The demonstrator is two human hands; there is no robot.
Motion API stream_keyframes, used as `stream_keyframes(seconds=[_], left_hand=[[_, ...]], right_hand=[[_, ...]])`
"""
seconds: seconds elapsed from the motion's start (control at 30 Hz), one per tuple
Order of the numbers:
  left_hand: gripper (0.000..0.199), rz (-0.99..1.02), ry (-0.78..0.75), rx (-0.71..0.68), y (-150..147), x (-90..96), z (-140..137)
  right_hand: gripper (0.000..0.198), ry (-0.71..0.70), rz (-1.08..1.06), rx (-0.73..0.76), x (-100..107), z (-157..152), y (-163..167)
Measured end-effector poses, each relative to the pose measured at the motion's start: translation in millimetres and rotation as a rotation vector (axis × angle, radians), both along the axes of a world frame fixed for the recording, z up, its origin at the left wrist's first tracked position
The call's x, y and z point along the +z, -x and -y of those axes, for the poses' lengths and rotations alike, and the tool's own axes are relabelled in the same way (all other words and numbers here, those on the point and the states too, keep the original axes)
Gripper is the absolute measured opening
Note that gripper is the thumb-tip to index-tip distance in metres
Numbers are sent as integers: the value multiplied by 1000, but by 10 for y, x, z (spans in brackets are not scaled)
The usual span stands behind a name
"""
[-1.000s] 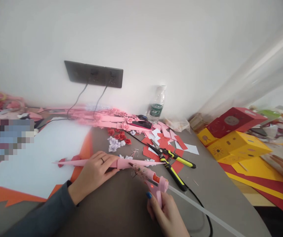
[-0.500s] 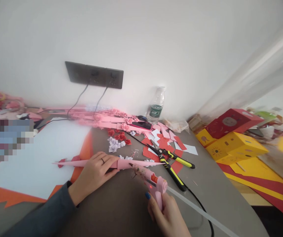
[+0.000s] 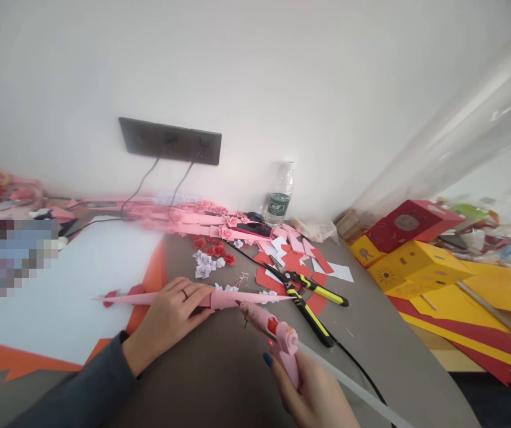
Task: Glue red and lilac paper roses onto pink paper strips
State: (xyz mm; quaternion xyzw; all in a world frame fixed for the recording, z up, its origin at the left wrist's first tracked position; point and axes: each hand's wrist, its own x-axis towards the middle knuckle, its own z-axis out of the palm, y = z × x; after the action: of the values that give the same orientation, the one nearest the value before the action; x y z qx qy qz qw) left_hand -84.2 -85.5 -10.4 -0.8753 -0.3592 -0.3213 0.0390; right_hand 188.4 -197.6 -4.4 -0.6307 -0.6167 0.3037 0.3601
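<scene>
My left hand [image 3: 172,315] is closed around the middle of a long pink paper piece [image 3: 232,299] that tapers to a point at each end. In my right hand [image 3: 315,389] is a pink glue gun [image 3: 268,327], with a long clear glue stick [image 3: 357,383] jutting from its back. The gun's dark nozzle is at the paper piece's lower edge, just right of my left hand; whether it touches I cannot tell. A small red light glows on the gun. White and red paper flowers [image 3: 208,261] lie just behind the paper piece.
Yellow-and-black pliers [image 3: 311,312] lie on red and white paper scraps [image 3: 331,272]. A water bottle [image 3: 279,199] stands by the wall. White sheets [image 3: 72,279] over orange paper cover the left. Yellow and red boxes [image 3: 420,267] sit at right. A black cable [image 3: 362,368] crosses the table.
The glue gun's rear has swung slightly down and toward me with my right hand, its nozzle staying near the pink paper. My left hand keeps its hold. The camera view has shifted slightly.
</scene>
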Motion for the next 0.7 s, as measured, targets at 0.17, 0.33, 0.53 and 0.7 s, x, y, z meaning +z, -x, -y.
stream_keyframes(seconds=[0.17,0.33,0.53,0.7], left_hand=[[21,17,2,-10,0,15,-1],[22,19,-34,-25,10,-4,-19],[23,20,-66,-28,25,-51,-46],[22,16,-75,-30,25,-33,-57]], right_hand=[[48,-108,-103,-54,165,11,-405],[53,-297,7,-312,251,-245,-1271],[67,-196,161,-282,-21,-791,-2014],[62,-281,343,-33,-185,-1195,-2102]])
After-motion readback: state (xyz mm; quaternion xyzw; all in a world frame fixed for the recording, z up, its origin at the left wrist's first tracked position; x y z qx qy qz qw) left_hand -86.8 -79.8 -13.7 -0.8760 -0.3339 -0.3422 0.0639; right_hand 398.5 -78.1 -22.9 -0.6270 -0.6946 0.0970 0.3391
